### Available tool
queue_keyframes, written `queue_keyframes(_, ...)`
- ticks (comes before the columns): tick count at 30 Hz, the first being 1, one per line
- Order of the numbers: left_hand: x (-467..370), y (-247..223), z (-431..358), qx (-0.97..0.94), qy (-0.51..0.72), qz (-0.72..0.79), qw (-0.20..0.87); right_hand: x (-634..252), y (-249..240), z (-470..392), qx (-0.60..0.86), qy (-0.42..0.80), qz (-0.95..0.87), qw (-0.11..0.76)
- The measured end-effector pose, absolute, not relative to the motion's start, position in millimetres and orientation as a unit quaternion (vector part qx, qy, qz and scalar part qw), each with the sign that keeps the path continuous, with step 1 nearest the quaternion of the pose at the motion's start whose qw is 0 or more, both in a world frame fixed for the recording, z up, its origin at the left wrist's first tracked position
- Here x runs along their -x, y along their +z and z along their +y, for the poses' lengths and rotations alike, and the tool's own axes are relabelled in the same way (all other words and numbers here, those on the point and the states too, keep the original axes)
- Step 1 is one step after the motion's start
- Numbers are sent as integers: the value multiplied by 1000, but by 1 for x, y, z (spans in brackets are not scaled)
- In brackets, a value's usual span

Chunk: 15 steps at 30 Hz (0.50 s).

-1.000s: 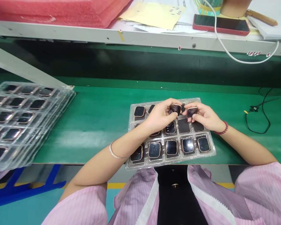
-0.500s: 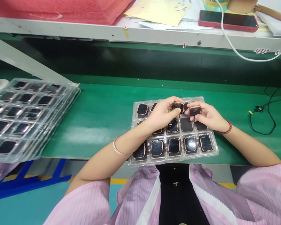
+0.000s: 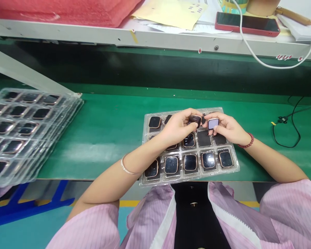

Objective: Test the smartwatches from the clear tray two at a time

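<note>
Above the back of a clear plastic tray [image 3: 142,180], my left hand [image 3: 178,125] grips a square smartwatch [image 3: 194,120] with a dark screen and small light text. Close beside it, my right hand [image 3: 227,127] pinches a second smartwatch [image 3: 213,123], its screen lit pale lilac. The tray's pockets hold several more watch faces with gold-coloured rims, such as the front-row watch [image 3: 171,164]. Two pockets below my right hand, including the dark-lined pocket [image 3: 204,139], hold no watch. My left hand and forearm cover part of the tray's back rows.
A stack of similar filled trays [image 3: 38,138] stands on the left of the green table [image 3: 106,121]. At the right lies a thin black cable [image 3: 286,145]. The shelf above carries a red-cased phone [image 3: 247,24], papers [image 3: 171,14] and a hanging white cable [image 3: 261,64].
The watch in my right hand has gone from a dark screen to a pale lit one. Text now shows on the left-hand watch. Both hands stay over the tray; the view has shifted slightly.
</note>
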<state>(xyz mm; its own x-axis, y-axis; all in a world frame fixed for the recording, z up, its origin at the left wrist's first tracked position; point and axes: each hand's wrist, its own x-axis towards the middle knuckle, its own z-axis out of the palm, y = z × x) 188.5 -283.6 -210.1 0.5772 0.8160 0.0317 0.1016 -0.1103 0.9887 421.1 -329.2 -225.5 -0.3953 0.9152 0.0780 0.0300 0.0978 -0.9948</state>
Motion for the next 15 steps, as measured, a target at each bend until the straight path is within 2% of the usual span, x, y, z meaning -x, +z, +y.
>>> queue_keyframes(15,-189,-218,-281,-678,328,310,580,-420,-221,-331,406,513,-644,397)
